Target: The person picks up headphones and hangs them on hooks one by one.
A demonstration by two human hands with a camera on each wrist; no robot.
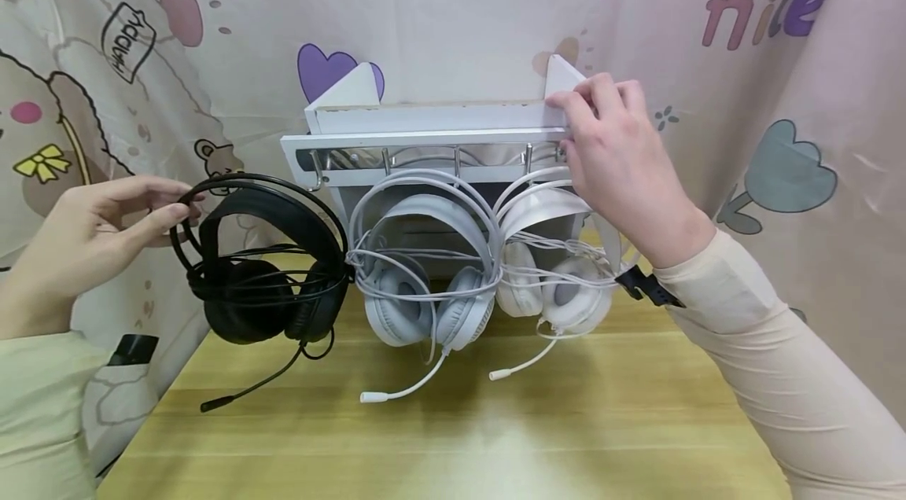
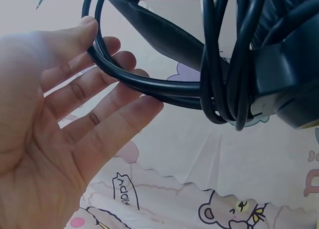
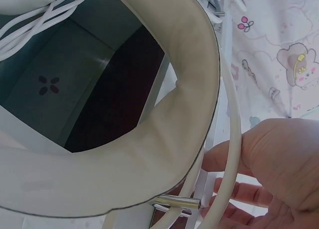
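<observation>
My left hand (image 1: 106, 233) pinches the outer band of a black headset (image 1: 248, 299) between thumb and fingers. Cable is wound round that headset, and its microphone boom points down. The headset's band is just below and left of the leftmost hook (image 1: 316, 168) on a white rack (image 1: 425, 119). At the rack's right end, my right hand (image 1: 616, 154) grips the board with thumb and fingers. A white headset (image 1: 392, 311) hangs from the rack's middle. Another white headset (image 1: 520, 280) hangs at the right, its band close in front of my right hand in the right wrist view.
Under the headsets lies a wooden tabletop (image 1: 453, 445). Behind the rack hangs a patterned curtain (image 1: 460, 28), which also rises at both sides. A small black object (image 1: 133, 349) shows by the left sleeve.
</observation>
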